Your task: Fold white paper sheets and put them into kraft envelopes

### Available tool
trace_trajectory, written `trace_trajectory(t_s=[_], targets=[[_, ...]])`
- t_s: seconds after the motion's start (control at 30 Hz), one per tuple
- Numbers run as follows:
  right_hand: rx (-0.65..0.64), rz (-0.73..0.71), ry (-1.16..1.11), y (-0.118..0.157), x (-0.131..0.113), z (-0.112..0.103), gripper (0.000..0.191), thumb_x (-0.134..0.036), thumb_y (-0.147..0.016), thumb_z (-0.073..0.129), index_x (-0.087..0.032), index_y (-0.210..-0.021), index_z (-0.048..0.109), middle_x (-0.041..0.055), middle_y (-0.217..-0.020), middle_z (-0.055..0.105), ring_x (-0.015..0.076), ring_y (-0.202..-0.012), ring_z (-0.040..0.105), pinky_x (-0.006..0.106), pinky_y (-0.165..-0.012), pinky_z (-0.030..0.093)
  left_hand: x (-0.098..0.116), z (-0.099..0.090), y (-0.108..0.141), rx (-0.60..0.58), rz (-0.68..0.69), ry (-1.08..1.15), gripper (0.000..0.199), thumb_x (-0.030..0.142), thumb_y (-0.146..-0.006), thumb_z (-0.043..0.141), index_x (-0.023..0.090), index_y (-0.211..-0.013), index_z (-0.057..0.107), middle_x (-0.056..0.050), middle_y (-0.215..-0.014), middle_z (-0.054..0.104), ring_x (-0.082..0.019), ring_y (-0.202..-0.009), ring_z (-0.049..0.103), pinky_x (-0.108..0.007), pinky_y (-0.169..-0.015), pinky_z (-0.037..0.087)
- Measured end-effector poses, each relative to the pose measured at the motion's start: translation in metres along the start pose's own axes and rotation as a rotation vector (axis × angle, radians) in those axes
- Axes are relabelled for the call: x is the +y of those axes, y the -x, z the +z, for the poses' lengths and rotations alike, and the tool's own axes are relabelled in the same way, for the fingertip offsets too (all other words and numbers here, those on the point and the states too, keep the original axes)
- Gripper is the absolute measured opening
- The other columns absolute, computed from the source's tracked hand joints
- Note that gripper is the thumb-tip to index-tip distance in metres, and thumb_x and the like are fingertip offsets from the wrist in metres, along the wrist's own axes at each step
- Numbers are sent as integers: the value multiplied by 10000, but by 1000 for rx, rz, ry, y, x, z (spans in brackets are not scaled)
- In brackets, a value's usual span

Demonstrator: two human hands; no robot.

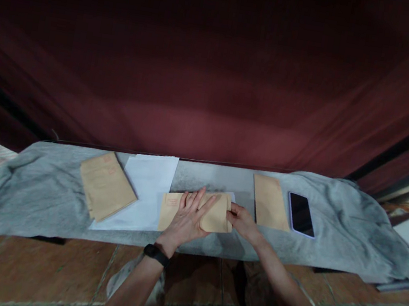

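A brown paper envelope [217, 218] lies crosswise in front of me, with small red print near its left end. My left hand [191, 217], a dark band on its wrist, rests flat on it with the fingers spread. The envelope's right edge is pinched by my right hand [243, 222], whose fingertips are partly hidden there. A bit of white paper [233, 197] shows behind the envelope's upper right corner.
Left of my hands, brown envelopes [106, 184] overlap white paper sheets [149, 183]. To the right lie another brown envelope [271, 203] and a phone [302, 215]. Grey cloth [349, 222] covers the narrow surface. A dark red panel [207, 133] rises behind it.
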State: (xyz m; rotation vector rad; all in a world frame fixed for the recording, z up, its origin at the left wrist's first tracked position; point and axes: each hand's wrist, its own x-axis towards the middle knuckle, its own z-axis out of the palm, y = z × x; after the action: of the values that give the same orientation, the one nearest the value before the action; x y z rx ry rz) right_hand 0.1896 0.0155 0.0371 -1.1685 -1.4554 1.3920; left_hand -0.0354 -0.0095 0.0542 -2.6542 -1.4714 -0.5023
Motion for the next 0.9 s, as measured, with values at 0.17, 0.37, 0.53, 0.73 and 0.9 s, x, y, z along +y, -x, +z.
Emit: trace_trajectory(t_s=[0.17, 0.37, 0.53, 0.73, 0.9], targets=[[33, 44, -5, 2, 6, -2, 197, -362, -720, 712, -225, -858, 744, -13, -726, 721, 217, -753, 656, 324, -729, 535, 3, 4, 2, -1, 20, 35, 1089, 593, -709, 779, 251, -1602, 259, -184, -1540, 442, -391, -1441, 365, -634, -1226, 124], [147, 70, 172, 0, 16, -7, 85, -309, -719, 678, -224, -731, 673, -23, -636, 667, 184, -678, 611, 276, -639, 476, 5, 8, 0, -28, 27, 61, 1133, 639, -686, 787, 246, -1602, 249, -185, -1558, 412, -400, -1461, 329, -680, -1213, 97], [224, 107, 309, 2, 13, -8, 75, -263, -751, 644, -239, -698, 598, -22, -627, 632, 161, -629, 572, 263, -616, 421, 7, 6, -2, -62, 11, 69, 1085, 556, -735, 777, 238, -1612, 222, -177, -1538, 439, -376, -1446, 360, -643, -1225, 117], [447, -145, 522, 13, -5, -9, 189, -346, -857, 579, -228, -992, 639, 81, -934, 695, 245, -869, 641, 359, -816, 483, 12, 1, -4, -70, 8, 37, 1052, 498, -753, 782, 259, -1611, 223, -166, -1548, 438, -376, -1444, 365, -621, -1233, 119], [241, -95, 221, 17, -17, -9, 269, -462, -878, 554, -242, -928, 700, 48, -872, 715, 260, -903, 649, 376, -855, 499, 16, 2, -4, -42, -19, 15, 1064, 467, -756, 804, 275, -1615, 206, -157, -1562, 418, -386, -1454, 344, -621, -1233, 126]])
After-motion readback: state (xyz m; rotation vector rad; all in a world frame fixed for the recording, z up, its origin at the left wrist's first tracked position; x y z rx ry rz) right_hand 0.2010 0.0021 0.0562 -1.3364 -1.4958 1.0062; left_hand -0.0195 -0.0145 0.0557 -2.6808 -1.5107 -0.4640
